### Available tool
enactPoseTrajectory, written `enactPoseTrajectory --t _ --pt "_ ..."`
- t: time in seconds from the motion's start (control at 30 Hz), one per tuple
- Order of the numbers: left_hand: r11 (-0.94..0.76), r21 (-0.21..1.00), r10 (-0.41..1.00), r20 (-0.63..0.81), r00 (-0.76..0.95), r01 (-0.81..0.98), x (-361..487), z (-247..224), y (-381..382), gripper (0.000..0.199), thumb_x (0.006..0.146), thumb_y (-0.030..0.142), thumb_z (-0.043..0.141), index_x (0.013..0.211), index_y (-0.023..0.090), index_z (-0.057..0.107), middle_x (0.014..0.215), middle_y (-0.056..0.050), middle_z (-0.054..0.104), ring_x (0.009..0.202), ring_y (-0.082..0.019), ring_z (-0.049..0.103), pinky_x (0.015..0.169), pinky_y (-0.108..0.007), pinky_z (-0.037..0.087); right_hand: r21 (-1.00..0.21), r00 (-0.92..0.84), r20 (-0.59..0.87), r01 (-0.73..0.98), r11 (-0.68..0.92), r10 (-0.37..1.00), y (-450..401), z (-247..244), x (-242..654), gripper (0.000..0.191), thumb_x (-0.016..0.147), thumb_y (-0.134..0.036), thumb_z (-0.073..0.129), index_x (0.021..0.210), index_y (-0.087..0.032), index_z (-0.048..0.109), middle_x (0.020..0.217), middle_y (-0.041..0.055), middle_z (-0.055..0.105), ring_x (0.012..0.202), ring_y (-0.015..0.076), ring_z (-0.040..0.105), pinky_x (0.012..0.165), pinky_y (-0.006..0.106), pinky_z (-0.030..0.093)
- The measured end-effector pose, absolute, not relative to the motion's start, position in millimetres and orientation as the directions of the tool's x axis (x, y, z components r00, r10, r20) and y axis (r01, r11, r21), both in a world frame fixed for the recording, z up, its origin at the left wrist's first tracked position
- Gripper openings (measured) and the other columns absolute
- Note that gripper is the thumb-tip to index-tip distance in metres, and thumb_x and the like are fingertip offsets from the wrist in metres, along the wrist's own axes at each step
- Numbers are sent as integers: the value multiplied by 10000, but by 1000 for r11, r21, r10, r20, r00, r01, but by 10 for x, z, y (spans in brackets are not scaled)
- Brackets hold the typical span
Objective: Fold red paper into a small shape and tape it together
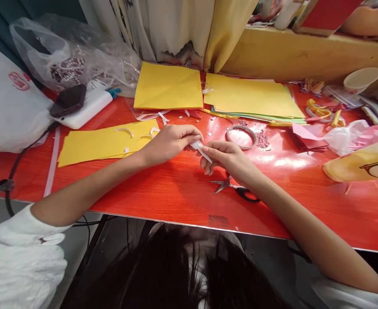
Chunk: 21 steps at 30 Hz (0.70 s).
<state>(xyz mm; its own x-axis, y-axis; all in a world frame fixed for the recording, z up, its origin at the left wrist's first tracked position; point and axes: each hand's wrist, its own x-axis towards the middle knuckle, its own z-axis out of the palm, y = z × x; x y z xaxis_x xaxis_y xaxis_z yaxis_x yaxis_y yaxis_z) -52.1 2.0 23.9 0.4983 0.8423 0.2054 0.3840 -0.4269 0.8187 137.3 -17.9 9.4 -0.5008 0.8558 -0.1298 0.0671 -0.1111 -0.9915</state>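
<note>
Between my two hands is a small narrow piece of white paper, held above the red table. My left hand pinches its upper left end with thumb and fingers. The lower right part is gripped by my right hand, thumb on top, other fingers curled beneath. Just below my right hand, scissors with black handles lie on the table, blades apart and partly hidden by the wrist. A roll of tape lies flat beyond my right hand. Yellow paper strips with white scraps on them lie left of my left hand.
At the back are stacks of yellow paper and coloured sheets. On the left stand a white plastic bag, a phone and a clear bag of beads. A yellowish cup lies at right. The red table's edge runs close in front.
</note>
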Motion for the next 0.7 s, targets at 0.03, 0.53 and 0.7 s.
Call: enactPoseTrajectory --t 0.03,0.53,0.7 --pt "-433 815 842 213 496 385 -520 243 17 192 908 251 477 870 140 628 758 -24 639 713 -97 589 683 -217 454 -992 -491 -123 57 -109 862 -181 94 1375 263 873 -381 594 769 -139 601 661 25 637 515 97 599 518 218 518" --pt "-498 698 833 221 507 514 -503 272 13 230 908 323 493 822 151 619 781 -8 637 714 -100 549 672 -230 387 -986 -477 -158 116 -116 865 -191 132 1361 257 805 -368 678 790 -127 591 658 22 633 517 100 603 517 217 504" --pt "-481 670 833 148 534 565 -532 290 39 287 888 370 504 769 150 645 757 -15 653 683 -110 544 640 -240 375 -1000 -343 -21 13 -18 939 -126 117 1425 242 817 -357 665 747 -135 600 669 20 626 511 75 560 507 205 472"
